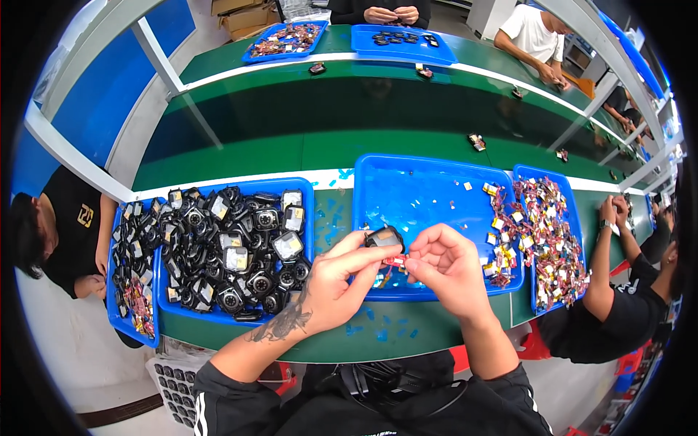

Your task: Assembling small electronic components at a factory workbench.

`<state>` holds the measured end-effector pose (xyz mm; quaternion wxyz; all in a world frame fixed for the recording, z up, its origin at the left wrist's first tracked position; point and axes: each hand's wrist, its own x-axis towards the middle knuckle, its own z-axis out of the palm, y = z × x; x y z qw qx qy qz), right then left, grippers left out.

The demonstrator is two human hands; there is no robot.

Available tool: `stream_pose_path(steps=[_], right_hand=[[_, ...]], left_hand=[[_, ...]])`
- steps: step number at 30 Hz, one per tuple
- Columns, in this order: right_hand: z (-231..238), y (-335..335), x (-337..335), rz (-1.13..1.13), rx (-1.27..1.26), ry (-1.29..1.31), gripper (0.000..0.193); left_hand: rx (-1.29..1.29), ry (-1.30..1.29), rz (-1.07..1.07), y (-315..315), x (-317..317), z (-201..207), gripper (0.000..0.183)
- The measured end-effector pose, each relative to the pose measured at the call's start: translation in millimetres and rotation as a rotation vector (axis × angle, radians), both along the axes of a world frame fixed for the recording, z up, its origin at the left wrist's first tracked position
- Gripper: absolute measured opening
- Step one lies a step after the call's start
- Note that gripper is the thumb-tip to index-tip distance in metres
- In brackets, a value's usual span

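Observation:
My left hand [336, 282] is closed on a black smartwatch case [384, 237], held between thumb and fingers above the near edge of a blue tray. Beneath the case, a small part with red wires [394, 260] shows between my two hands. The thumb and index finger of my right hand [452, 275] pinch at this part's right end; its exact shape is too small to tell. The blue tray [418, 192] under my hands carries small wired parts [502, 251] along its right side and scraps of blue film.
At left, a blue tray [308, 211] is heaped with black watch cases. A narrower tray [539, 171] of wired parts stands at right. Beyond runs a green conveyor [327, 149] carrying scattered pieces. Co-workers sit left, right and across; white frame posts [76, 156] rise at the sides.

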<state>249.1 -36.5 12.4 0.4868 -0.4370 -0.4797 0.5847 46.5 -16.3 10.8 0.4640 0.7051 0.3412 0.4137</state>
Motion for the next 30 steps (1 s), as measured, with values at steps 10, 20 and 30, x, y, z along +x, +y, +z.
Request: stream_pose_path(steps=[10, 20, 30], right_hand=[[13.3, -3.8, 0.5, 0.150, -0.103, 0.007, 0.008], [13.2, -3.8, 5.7, 0.088, -0.039, -0.119, 0.008], [11.4, -12.6, 1.2, 0.038, 0.029, -0.189, 0.019]], left_hand=[[0.224, 0.138, 0.042, -5.2, -4.7, -1.9, 0.023], [-0.582, -0.248, -0.166, -2.8, -2.5, -20.0, 0.011], [-0.553, -0.272, -0.183, -4.3, -1.7, -20.5, 0.015]])
